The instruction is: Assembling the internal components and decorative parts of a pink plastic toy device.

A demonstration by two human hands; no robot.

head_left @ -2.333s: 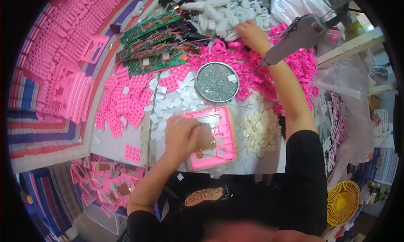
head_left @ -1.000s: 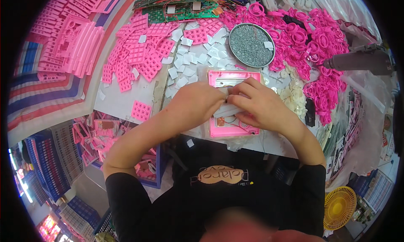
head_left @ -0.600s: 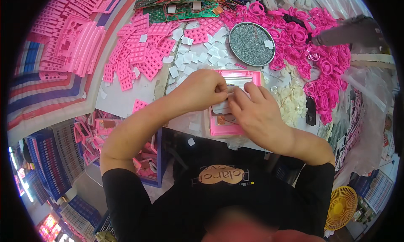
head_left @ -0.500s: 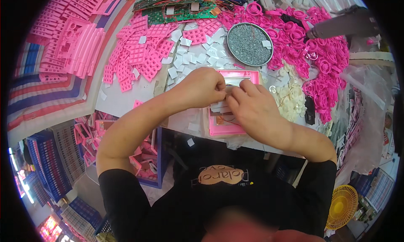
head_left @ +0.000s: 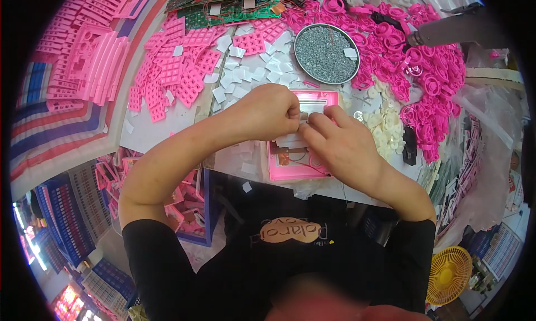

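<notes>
A pink rectangular plastic casing (head_left: 301, 171) lies on the table in front of me, with a silvery strip, a pale flat piece (head_left: 289, 142) and thin wires visible inside it. Over the casing's left side, my left hand (head_left: 273, 113) is closed, thumb and fingers pinched together. From the right, my right hand (head_left: 339, 141) reaches over the casing with curled fingers, its tips pressed close to the left fingertips. Whatever the two hands pinch between them is too small and covered to make out.
A round dish of small metal screws (head_left: 326, 53) stands behind the casing. Around it are white square pieces (head_left: 259, 72), pink keypads (head_left: 173, 70), pink ring parts (head_left: 427, 86), cream parts (head_left: 385, 123) and green circuit boards (head_left: 223, 14). A dark power screwdriver (head_left: 458, 32) hangs at the right.
The view has shifted slightly. My right hand's fingers have moved a little apart from the left fingertips, uncovering more of the casing's inside and wires. My left hand stays pinched.
</notes>
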